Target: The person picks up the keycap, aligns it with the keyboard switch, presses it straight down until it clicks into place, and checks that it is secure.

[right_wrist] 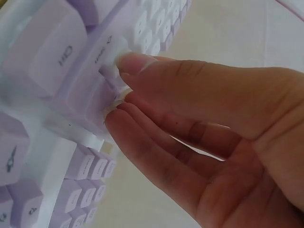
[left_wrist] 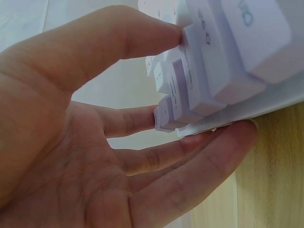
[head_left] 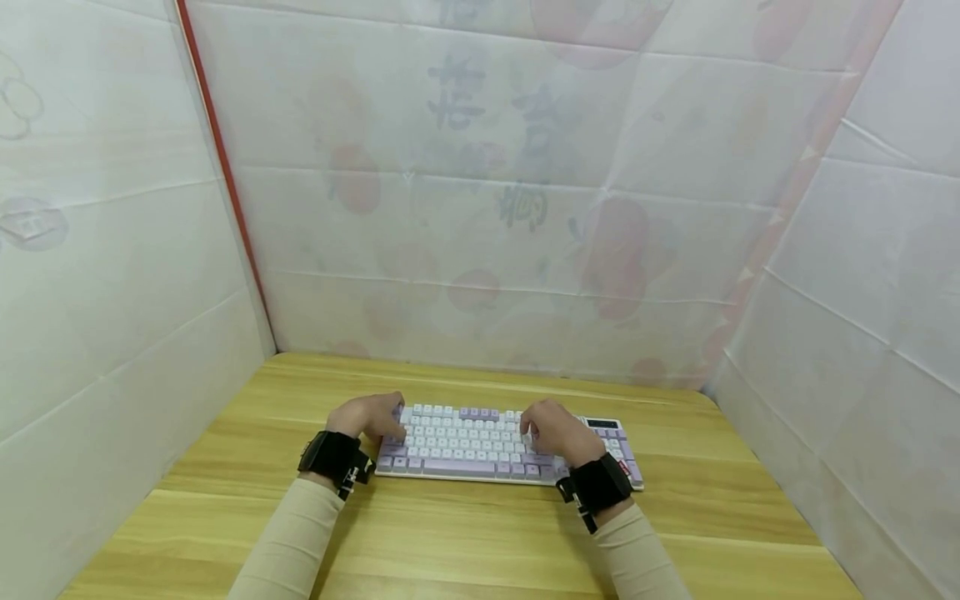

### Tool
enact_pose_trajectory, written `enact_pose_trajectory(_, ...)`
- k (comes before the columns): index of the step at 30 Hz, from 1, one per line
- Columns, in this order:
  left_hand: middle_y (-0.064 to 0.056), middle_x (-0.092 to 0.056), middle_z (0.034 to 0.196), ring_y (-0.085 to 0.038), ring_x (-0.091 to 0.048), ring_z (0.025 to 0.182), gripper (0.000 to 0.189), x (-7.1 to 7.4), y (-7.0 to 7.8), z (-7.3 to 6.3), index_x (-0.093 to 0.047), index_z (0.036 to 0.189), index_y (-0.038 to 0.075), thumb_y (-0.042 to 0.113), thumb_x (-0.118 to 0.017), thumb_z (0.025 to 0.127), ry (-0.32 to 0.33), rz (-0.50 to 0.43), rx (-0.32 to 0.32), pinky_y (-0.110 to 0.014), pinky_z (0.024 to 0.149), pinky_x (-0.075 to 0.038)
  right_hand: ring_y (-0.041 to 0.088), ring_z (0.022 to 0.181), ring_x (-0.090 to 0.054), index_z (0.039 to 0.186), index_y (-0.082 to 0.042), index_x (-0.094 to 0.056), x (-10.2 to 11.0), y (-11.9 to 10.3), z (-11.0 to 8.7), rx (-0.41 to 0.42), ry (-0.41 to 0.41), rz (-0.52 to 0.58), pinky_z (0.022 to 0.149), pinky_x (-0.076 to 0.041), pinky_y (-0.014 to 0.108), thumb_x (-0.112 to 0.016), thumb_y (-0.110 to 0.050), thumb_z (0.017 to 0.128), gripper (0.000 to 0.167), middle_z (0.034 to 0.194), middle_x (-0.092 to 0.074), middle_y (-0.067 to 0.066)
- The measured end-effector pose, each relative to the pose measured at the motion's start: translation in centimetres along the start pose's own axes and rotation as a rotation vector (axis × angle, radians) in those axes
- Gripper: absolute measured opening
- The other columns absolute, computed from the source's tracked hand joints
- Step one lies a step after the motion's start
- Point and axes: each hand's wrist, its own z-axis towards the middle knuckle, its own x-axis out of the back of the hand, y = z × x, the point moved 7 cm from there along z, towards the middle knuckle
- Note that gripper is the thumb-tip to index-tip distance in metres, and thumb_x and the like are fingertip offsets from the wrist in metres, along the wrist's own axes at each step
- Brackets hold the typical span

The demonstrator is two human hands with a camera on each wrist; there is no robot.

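A white-and-lilac keyboard (head_left: 457, 443) lies on the wooden table. At its left end, my left hand (head_left: 367, 415) grips it, thumb over the lilac edge keys and the other fingers along the side and under the rim. The left wrist view shows that thumb on a lilac key (left_wrist: 202, 92). My right hand (head_left: 558, 429) is over the right part of the main keys. In the right wrist view, its thumb and bunched fingertips pinch at a lilac keycap (right_wrist: 97, 97) beside the Shift key; the fingers partly hide that keycap.
The wooden table (head_left: 465, 533) extends around the keyboard on all sides. Pale printed sheets form a back wall (head_left: 480, 250), a left wall (head_left: 112, 292) and a right wall (head_left: 862, 333). A small dark panel (head_left: 602, 423) sits at the keyboard's top right.
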Motion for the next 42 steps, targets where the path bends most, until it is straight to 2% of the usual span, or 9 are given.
enact_pose_trajectory(5, -0.009, -0.059, 0.105, -0.024, -0.057, 0.088, 0.048, 0.13, 0.05, 0.18, -0.053, 0.124, 0.008, 0.012, -0.075, 0.081, -0.002, -0.003, -0.006, -0.033, 0.073, -0.047, 0.014, 0.071, -0.055, 0.095, -0.006, -0.079, -0.06, 0.09, 0.08, -0.013, -0.012, 0.002, 0.068, -0.052, 0.033, -0.072, 0.015, 0.081, 0.027, 0.084, -0.07, 0.008)
enact_pose_trajectory(12, -0.009, -0.059, 0.104, -0.025, -0.056, 0.088, 0.048, 0.34, 0.14, 0.27, -0.053, 0.123, 0.008, 0.012, -0.075, 0.081, 0.002, 0.007, -0.011, -0.034, 0.072, -0.046, 0.014, 0.071, -0.055, 0.094, -0.006, -0.078, -0.04, 0.08, 0.26, -0.046, -0.017, 0.015, 0.069, -0.052, 0.034, -0.073, 0.015, 0.081, 0.026, 0.082, -0.069, 0.008)
enact_pose_trajectory(26, -0.01, -0.057, 0.104, -0.024, -0.055, 0.085, 0.047, 0.24, 0.22, 0.1, -0.053, 0.125, 0.007, 0.011, -0.075, 0.084, -0.002, -0.006, -0.01, -0.033, 0.071, -0.045, 0.015, 0.07, -0.051, 0.091, -0.006, -0.075, -0.47, 0.2, 0.23, -0.041, -0.016, 0.03, 0.067, -0.048, 0.033, -0.07, 0.016, 0.081, 0.025, 0.08, -0.066, 0.012)
enact_pose_trajectory(33, -0.01, -0.057, 0.103, -0.024, -0.054, 0.084, 0.045, 0.25, 0.39, 0.01, -0.053, 0.122, 0.006, 0.011, -0.074, 0.083, 0.001, -0.012, -0.015, -0.033, 0.07, -0.044, 0.015, 0.07, -0.052, 0.091, -0.006, -0.075, -0.43, 0.26, 0.23, -0.042, -0.015, 0.033, 0.067, -0.048, 0.033, -0.072, 0.015, 0.08, 0.024, 0.079, -0.065, 0.009)
enact_pose_trajectory(42, -0.009, -0.058, 0.101, -0.023, -0.054, 0.082, 0.049, 0.06, 0.32, -0.2, -0.054, 0.125, 0.006, 0.012, -0.074, 0.082, 0.011, 0.03, -0.014, -0.033, 0.07, -0.043, 0.015, 0.07, -0.053, 0.093, -0.004, -0.075, -0.37, -0.18, -0.03, 0.003, -0.017, -0.005, 0.067, -0.049, 0.032, -0.073, 0.014, 0.081, 0.022, 0.08, -0.067, 0.009)
